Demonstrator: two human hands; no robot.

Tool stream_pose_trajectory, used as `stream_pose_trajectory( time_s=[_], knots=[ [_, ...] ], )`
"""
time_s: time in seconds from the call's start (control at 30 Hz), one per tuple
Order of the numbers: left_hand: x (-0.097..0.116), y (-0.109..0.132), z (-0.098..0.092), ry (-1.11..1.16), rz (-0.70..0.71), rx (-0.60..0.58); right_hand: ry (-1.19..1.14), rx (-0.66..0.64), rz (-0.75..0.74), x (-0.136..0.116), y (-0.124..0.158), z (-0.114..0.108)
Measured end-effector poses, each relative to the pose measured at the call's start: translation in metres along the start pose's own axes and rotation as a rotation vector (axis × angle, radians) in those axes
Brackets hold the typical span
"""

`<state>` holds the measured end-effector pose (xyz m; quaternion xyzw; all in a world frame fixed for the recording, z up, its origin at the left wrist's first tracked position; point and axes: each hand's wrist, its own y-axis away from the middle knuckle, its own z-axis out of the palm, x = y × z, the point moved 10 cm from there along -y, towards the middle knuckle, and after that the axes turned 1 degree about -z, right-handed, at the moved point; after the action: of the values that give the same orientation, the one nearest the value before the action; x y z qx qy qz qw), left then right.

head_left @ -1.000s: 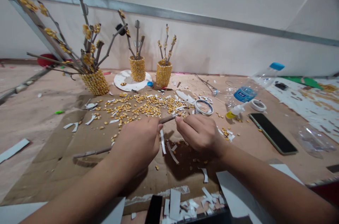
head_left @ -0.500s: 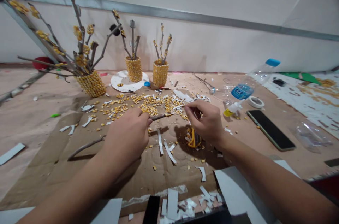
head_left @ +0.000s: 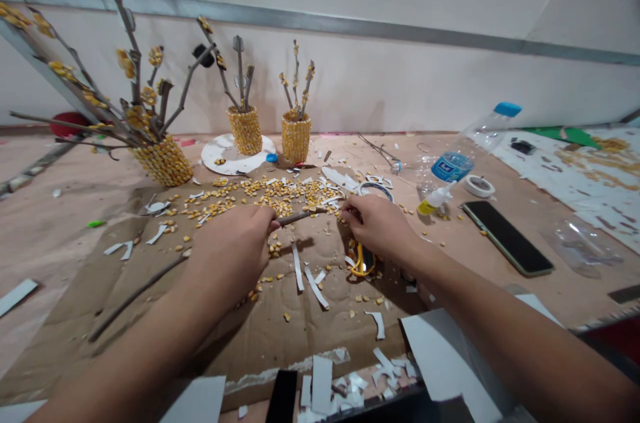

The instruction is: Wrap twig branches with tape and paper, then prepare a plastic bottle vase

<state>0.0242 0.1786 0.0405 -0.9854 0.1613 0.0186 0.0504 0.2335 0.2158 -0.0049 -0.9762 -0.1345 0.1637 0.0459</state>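
My left hand is closed around a thin brown twig. The twig's tip points right, and its bent tail slants down to the left past my wrist. My right hand is just right of that tip, its thumb and fingers pinched together. Whatever they hold, if anything, is too small to make out. Beneath the right hand lies a yellow-handled tool, partly covered. Loose corn kernels are spread over the cardboard sheet beyond my hands, with white paper strips between the forearms.
Three kernel-covered pots with twigs stand at the back: a large one and two small ones. On the right are a plastic bottle, a glue bottle, a tape roll and a phone. Paper scraps lie in front.
More of the twig sticks out past my left fingers, and its tail has swung lower and further left. My right fingers have curled in closer. The whole view has shifted slightly.
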Motion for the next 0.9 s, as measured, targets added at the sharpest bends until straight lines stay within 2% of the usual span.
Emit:
stream_pose_trajectory(
  time_s=[0.1, 0.27, 0.5, 0.73, 0.9],
  knots=[
    [0.004, -0.001, -0.004, -0.024, 0.066, 0.062, 0.043, -0.021, 0.046, 0.005, 0.0, -0.002],
    [0.003, 0.0, -0.008, -0.054, 0.083, 0.13, 0.054, -0.045, 0.056, 0.009, -0.001, -0.001],
    [0.003, -0.003, 0.002, -0.031, 0.082, 0.044, 0.016, -0.056, -0.028, 0.0, -0.004, 0.005],
    [0.005, -0.002, 0.004, -0.043, 0.088, 0.019, 0.028, -0.095, -0.018, -0.004, -0.007, 0.007],
    [0.001, -0.002, 0.009, -0.033, 0.032, -0.001, 0.013, -0.105, 0.039, -0.001, -0.011, 0.006]
  ],
)
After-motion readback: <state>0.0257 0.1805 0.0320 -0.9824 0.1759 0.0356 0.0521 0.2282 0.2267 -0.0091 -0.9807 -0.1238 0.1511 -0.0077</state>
